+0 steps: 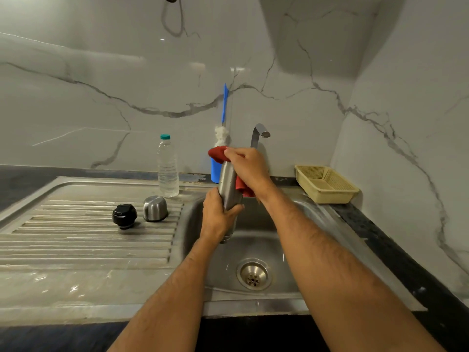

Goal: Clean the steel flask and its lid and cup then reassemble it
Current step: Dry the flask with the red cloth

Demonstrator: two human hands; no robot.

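While the left hand (pixel 215 219) wraps the lower body of the cylindrical steel flask (pixel 229 189), the right hand (pixel 247 166) grips a red cloth (pixel 217 153) against its upper end. Flask is over the steel sink basin (pixel 253 245), long axis near upright, top tipped slightly left/far. Left, on the ribbed drainboard (pixel 76 240): black round lid (pixel 124 215), steel cup (pixel 155 208) inverted. Clear plastic bottle (pixel 167 168) holds water. Blue holder (pixel 214 171) holds a blue-handled brush (pixel 223 118).

Lid (pixel 124 215) left of cup (pixel 155 208) on drainboard (pixel 76 240), bottle (pixel 167 166) behind, basket (pixel 326 183) right of sink (pixel 291 262)
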